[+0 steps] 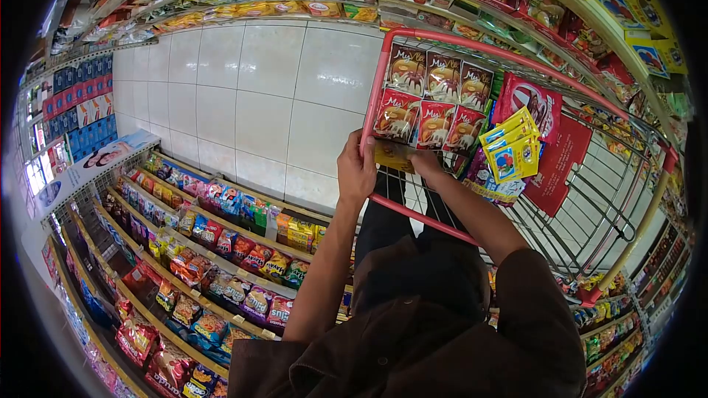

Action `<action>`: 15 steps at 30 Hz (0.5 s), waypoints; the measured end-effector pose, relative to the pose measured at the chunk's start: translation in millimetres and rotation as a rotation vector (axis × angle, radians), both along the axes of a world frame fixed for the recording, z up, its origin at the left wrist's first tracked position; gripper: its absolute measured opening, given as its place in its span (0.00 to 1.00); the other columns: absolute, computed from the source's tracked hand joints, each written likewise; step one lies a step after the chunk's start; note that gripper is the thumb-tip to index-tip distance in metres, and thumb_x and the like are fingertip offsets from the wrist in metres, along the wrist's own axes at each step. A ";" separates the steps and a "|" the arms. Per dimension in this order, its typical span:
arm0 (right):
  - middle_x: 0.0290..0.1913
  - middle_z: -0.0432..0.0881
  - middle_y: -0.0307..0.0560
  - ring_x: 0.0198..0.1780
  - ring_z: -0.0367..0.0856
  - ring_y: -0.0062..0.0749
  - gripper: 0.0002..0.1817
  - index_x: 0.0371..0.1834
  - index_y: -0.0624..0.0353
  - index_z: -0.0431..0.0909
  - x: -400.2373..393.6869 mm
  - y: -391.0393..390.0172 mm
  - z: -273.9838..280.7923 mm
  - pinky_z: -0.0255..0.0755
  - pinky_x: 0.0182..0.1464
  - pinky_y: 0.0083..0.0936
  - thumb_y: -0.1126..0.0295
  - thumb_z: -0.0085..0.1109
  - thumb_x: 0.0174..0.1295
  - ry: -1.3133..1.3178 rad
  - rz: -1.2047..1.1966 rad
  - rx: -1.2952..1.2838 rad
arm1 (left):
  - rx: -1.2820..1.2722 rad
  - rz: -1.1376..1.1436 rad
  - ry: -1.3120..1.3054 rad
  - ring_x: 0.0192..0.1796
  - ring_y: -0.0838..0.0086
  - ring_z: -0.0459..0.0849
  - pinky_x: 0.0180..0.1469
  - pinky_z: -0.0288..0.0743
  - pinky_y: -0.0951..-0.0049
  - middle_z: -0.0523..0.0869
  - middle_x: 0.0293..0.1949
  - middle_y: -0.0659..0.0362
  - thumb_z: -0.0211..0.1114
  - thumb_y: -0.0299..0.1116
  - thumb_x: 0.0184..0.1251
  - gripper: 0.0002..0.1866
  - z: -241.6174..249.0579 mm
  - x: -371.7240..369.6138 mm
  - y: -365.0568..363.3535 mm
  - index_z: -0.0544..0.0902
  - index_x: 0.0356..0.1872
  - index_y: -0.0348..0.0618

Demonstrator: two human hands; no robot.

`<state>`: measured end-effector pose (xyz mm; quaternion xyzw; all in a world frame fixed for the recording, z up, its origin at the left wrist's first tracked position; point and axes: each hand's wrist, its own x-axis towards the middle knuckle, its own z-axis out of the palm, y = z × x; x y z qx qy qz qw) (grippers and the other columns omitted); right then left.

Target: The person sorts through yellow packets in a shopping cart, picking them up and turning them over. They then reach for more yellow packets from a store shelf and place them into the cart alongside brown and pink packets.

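A shopping cart [380,77] with a red rim stands in front of me. My left hand [357,167] is at its near left rim, fingers closed around a yellowish-brown packet [393,156]. Inside the cart, my right hand [425,164] has its fingers on the other end of that packet. Just beyond lie two rows of pouches: brown-and-white ones [443,77] behind and red ones [436,124] nearer. To their right, yellow sachets [512,149] are fanned over a pink pack [532,103] and a purple pack [483,180]. A red flat pack [558,166] lies farther right.
Shelves of snack bags [258,258] run along the left and below. Another stocked shelf [324,9] curves across the top and down the right. White floor tiles [258,66] show left of the cart. A rack of boxes [77,99] stands at the far left.
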<state>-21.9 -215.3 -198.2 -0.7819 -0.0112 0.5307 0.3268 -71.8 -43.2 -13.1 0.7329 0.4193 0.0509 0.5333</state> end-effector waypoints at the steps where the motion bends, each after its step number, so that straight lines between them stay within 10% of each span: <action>1: 0.40 0.85 0.61 0.43 0.84 0.52 0.17 0.39 0.65 0.84 0.3 4.8 1.8 0.73 0.47 0.41 0.63 0.62 0.51 0.003 -0.003 0.000 | -0.015 0.004 0.007 0.27 0.68 0.77 0.32 0.72 0.69 0.81 0.28 0.49 0.53 0.38 0.75 0.15 0.0 -0.4 0.4 0.78 0.47 0.35; 15: 0.41 0.84 0.64 0.48 0.83 0.54 0.18 0.42 0.66 0.82 0.1 9.4 57.9 0.74 0.49 0.41 0.61 0.60 0.57 0.031 -0.073 -0.100 | -0.011 0.020 -0.036 0.23 0.76 0.72 0.28 0.68 0.72 0.78 0.23 0.54 0.53 0.38 0.75 0.15 -5.4 -1.1 -2.0 0.78 0.47 0.35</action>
